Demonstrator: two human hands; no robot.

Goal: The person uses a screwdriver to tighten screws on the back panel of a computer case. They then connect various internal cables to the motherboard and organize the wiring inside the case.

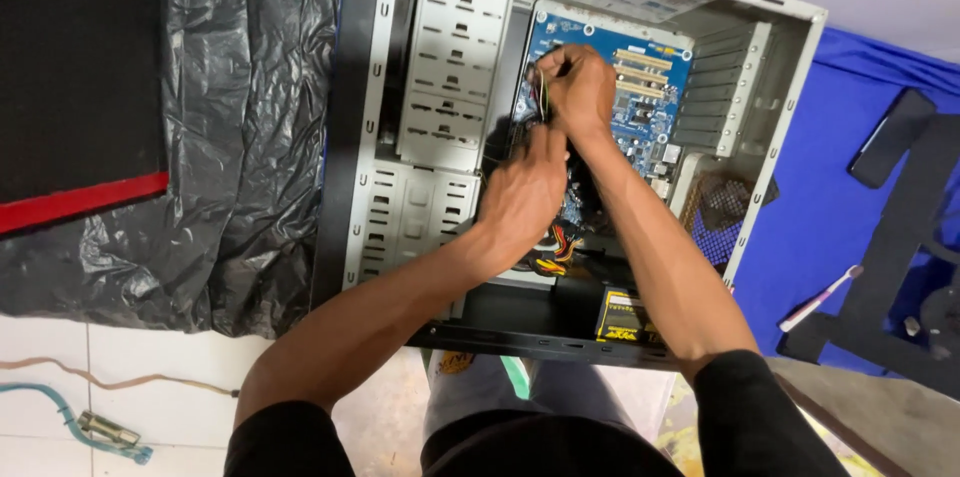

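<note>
The open computer case [780, 87] lies on its side, exposing the blue motherboard [650, 87]. The right hand [578, 87] pinches thin wires [542, 95] against it; the left hand [522, 192] appears curled, its grip hidden.

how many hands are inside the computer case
2. The right hand is further in, over the blue circuit board, pinching thin wires. The left hand is just below it, nearer the metal drive bays.

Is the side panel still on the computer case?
No, the computer case lies open, with both hands working over the blue motherboard.
</note>
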